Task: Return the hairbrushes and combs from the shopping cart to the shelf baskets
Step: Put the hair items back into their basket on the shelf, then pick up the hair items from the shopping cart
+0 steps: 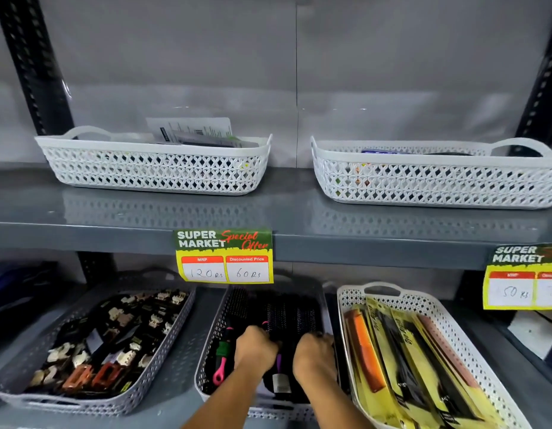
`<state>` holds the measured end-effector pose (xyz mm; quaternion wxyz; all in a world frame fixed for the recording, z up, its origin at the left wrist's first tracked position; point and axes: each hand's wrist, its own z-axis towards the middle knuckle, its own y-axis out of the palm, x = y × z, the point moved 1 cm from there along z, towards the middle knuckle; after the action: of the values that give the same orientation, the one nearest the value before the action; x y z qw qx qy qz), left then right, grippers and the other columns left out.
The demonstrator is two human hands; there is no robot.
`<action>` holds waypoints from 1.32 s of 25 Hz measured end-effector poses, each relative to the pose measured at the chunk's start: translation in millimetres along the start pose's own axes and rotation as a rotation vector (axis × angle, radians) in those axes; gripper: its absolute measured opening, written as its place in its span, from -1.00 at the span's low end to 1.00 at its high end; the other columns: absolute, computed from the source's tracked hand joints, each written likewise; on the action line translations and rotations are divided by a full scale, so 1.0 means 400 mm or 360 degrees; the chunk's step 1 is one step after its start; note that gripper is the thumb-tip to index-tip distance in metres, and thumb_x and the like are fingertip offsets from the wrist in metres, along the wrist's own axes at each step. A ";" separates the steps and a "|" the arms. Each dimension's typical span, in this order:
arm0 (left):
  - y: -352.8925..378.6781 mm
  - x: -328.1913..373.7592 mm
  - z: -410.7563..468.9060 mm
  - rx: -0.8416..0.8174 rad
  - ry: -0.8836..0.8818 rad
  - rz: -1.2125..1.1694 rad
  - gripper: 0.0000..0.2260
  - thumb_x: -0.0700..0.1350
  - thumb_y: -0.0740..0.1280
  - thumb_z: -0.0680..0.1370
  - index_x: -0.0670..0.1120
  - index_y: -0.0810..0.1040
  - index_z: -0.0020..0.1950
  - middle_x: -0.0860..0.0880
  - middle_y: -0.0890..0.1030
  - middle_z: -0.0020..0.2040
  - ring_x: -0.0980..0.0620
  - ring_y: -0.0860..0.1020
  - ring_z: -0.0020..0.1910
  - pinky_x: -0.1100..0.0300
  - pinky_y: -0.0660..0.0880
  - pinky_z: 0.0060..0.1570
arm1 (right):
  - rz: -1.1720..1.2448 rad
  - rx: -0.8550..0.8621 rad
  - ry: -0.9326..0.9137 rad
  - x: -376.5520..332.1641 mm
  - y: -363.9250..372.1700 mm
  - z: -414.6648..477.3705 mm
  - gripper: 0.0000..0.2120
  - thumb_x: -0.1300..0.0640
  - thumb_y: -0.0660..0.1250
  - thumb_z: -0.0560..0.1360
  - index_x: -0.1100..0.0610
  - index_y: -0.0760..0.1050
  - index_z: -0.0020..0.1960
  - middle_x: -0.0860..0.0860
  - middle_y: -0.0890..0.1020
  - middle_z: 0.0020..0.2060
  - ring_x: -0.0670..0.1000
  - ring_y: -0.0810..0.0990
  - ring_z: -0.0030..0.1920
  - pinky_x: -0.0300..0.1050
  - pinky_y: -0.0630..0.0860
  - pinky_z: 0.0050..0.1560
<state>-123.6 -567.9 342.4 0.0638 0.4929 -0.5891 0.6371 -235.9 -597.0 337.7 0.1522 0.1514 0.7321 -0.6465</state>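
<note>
On the lower shelf, the middle grey basket holds several black hairbrushes, one with a pink handle. Both my hands are inside it. My left hand and my right hand are closed on black brushes, with a purple-handled brush lying between them. The white basket to the right holds packaged combs in yellow wrappers and an orange comb. The shopping cart is out of view.
A grey basket of hair clips sits at lower left. The upper shelf carries two white baskets with a few packets. Yellow price tags hang from its front edge. Black uprights flank the shelves.
</note>
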 end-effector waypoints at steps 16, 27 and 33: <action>-0.282 -0.106 -0.173 0.1040 0.0432 0.0807 -0.59 -0.06 0.07 0.59 -0.16 0.39 0.39 -0.21 0.37 0.42 -0.24 0.20 0.45 -0.07 0.20 0.37 | -0.0274 0.0588 -0.1023 -0.118 -0.107 -0.121 -0.52 0.03 0.09 0.57 0.19 0.20 0.43 0.12 0.34 0.41 0.15 0.20 0.44 0.08 0.18 0.40; -0.596 -0.571 -0.600 0.1502 -0.0325 0.0961 -0.44 0.07 -0.19 0.59 -0.16 -0.04 0.54 -0.15 -0.09 0.58 -0.10 -0.19 0.54 0.02 -0.23 0.47 | -0.0030 0.0276 -0.1989 -0.440 0.163 -0.557 -0.44 0.01 0.03 0.59 0.18 -0.01 0.51 0.09 0.04 0.54 0.10 -0.06 0.53 0.10 -0.05 0.47; -0.648 -0.829 -0.787 0.1674 -0.0708 0.0898 -0.50 0.05 -0.15 0.63 -0.11 -0.08 0.54 -0.14 -0.05 0.57 -0.04 -0.20 0.51 0.01 -0.17 0.47 | 0.0019 0.0011 -0.2348 -0.530 0.338 -0.784 -0.44 0.01 -0.01 0.59 0.13 -0.11 0.52 0.07 -0.03 0.55 0.13 -0.15 0.53 0.14 -0.17 0.47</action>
<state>41.9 -68.9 344.1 -0.4810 0.4048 -0.3040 0.7158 4.7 -275.2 341.6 0.6081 -0.3183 0.4366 -0.5816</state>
